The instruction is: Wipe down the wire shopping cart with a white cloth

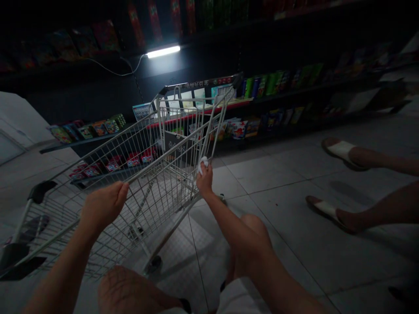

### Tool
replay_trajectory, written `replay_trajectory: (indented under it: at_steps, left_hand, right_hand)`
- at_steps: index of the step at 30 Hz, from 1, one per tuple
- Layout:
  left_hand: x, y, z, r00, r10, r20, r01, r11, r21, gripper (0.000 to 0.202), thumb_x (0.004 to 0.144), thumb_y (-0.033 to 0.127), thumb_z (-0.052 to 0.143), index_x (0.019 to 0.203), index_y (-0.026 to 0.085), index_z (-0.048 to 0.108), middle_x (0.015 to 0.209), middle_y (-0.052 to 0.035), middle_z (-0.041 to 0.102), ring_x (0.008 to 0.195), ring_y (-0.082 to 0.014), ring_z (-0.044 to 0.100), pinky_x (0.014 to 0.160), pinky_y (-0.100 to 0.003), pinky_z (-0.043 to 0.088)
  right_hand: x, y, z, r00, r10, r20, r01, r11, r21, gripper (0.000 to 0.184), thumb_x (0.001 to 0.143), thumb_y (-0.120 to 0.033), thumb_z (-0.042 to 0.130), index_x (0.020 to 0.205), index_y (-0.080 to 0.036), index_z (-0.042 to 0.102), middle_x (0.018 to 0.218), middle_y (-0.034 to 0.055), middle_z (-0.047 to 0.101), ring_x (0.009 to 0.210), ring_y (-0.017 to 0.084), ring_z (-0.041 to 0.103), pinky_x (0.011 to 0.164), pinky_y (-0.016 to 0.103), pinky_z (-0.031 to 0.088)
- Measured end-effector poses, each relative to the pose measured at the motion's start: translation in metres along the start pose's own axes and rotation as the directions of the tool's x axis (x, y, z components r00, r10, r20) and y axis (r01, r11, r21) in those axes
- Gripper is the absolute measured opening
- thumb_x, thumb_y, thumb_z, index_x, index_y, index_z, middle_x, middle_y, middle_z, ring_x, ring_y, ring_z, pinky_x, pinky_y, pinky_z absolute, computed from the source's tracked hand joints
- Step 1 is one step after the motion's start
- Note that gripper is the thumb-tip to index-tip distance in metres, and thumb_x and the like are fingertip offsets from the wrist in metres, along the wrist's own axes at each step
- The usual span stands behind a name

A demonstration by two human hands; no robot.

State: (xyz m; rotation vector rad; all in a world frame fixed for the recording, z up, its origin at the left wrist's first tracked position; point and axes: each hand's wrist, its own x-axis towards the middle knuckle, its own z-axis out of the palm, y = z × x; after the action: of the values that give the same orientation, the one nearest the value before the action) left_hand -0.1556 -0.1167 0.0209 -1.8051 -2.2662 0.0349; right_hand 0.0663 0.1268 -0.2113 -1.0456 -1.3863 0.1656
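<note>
Quick look at where we're at: we're low down in a dim shop aisle, with our knee [253, 231] and white shorts [240, 296] at the bottom of the frame. Right in front of us, center-left, is one wire shopping cart [144, 192], and it looks tipped toward us, with two casters showing, including one [153, 264] near the bottom middle.

Our right hand [205, 181] is clenched around a white cloth [203, 165], pressed against the cart's wire rail. Our left hand [104, 207] is on the wires of the cart's side, palm down - can't tell if the fingers are actually closed around anything.

Behind the cart, the dark shelves are packed. On the left, one shelf holds around six colorful packets [98, 128], and below it sit about five red packs [133, 160]. Upper right, a shelf of upright boxes [262, 86] runs off into the dark, too dim for an exact count, with roughly four packs [238, 128] on the shelf below. Up top, one tube light [163, 51] glows on the shelving, its white cable [114, 72] trailing left.

Over on the right side of the frame, another person's two bare legs [386, 209] stand on the grey floor tiles [278, 174] - two white slide sandals [342, 152], one on each foot.
</note>
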Motion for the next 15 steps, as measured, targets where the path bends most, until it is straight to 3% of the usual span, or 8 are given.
replay_trajectory:
  at_steps: [2, 3, 7, 10, 12, 15]
  left_hand:
    - [0.000, 0.001, 0.000, 1.000, -0.013, 0.004, 0.013, 1.000, 0.028, 0.047, 0.097, 0.048, 0.022, 0.086, 0.023, 0.060, 0.087, -0.0071, 0.073, 0.075, -0.0223, 0.066, 0.060, -0.030, 0.037]
    - [0.000, 0.001, 0.000, 1.000, -0.016, 0.005, 0.016, 0.999, 0.039, 0.047, 0.097, 0.048, 0.021, 0.085, 0.023, 0.059, 0.088, -0.0069, 0.074, 0.076, -0.0224, 0.067, 0.060, -0.030, 0.037]
    - [-0.001, 0.002, 0.000, 1.000, -0.026, 0.006, 0.026, 0.998, 0.056, 0.047, 0.097, 0.048, 0.018, 0.084, 0.023, 0.055, 0.086, -0.0069, 0.073, 0.075, -0.0235, 0.066, 0.060, -0.031, 0.036]
    - [-0.002, 0.002, -0.001, 1.000, -0.024, 0.007, 0.024, 0.998, 0.064, 0.048, 0.097, 0.048, 0.018, 0.084, 0.023, 0.056, 0.085, -0.0071, 0.073, 0.074, -0.0242, 0.066, 0.060, -0.032, 0.035]
    - [-0.002, 0.003, -0.002, 1.000, -0.022, 0.007, 0.022, 0.998, 0.056, 0.048, 0.097, 0.048, 0.019, 0.085, 0.023, 0.058, 0.085, -0.0070, 0.073, 0.073, -0.0236, 0.066, 0.060, -0.031, 0.035]
    - [-0.001, 0.004, -0.002, 1.000, -0.030, -0.008, 0.030, 0.999, 0.029, 0.047, 0.097, 0.048, 0.022, 0.086, 0.023, 0.060, 0.084, -0.0066, 0.073, 0.072, -0.0225, 0.066, 0.059, -0.031, 0.036]
  right_hand:
    - [-0.009, 0.006, -0.010, 0.999, -0.050, -0.001, 0.050, 0.999, 0.001, 0.051, 0.073, -0.009, 0.048, 0.121, -0.019, 0.063, 0.112, 0.0101, 0.055, 0.106, 0.022, 0.057, 0.098, 0.040, 0.053]
    - [-0.001, 0.006, -0.015, 0.998, -0.067, -0.012, 0.067, 0.998, 0.007, 0.051, 0.074, -0.008, 0.047, 0.121, -0.020, 0.063, 0.115, 0.0100, 0.054, 0.108, 0.022, 0.057, 0.099, 0.041, 0.053]
    - [0.094, -0.009, -0.030, 0.966, -0.207, -0.156, 0.212, 0.977, 0.018, 0.057, 0.079, -0.006, 0.044, 0.132, -0.025, 0.057, 0.138, 0.0099, 0.044, 0.131, 0.026, 0.047, 0.113, 0.050, 0.044]
    - [0.154, -0.037, -0.023, 0.928, -0.320, -0.189, 0.324, 0.946, -0.011, 0.061, 0.081, -0.003, 0.042, 0.136, -0.026, 0.053, 0.143, 0.0071, 0.041, 0.137, 0.025, 0.042, 0.117, 0.054, 0.039]
    - [0.152, -0.060, -0.013, 0.923, -0.335, -0.189, 0.335, 0.942, -0.033, 0.062, 0.082, -0.002, 0.041, 0.138, -0.027, 0.052, 0.145, 0.0064, 0.042, 0.139, 0.025, 0.041, 0.118, 0.055, 0.039]
    - [0.087, -0.094, 0.001, 0.939, -0.322, -0.121, 0.322, 0.946, -0.023, 0.060, 0.086, -0.004, 0.042, 0.140, -0.031, 0.050, 0.151, 0.0045, 0.039, 0.145, 0.024, 0.035, 0.118, 0.054, 0.041]
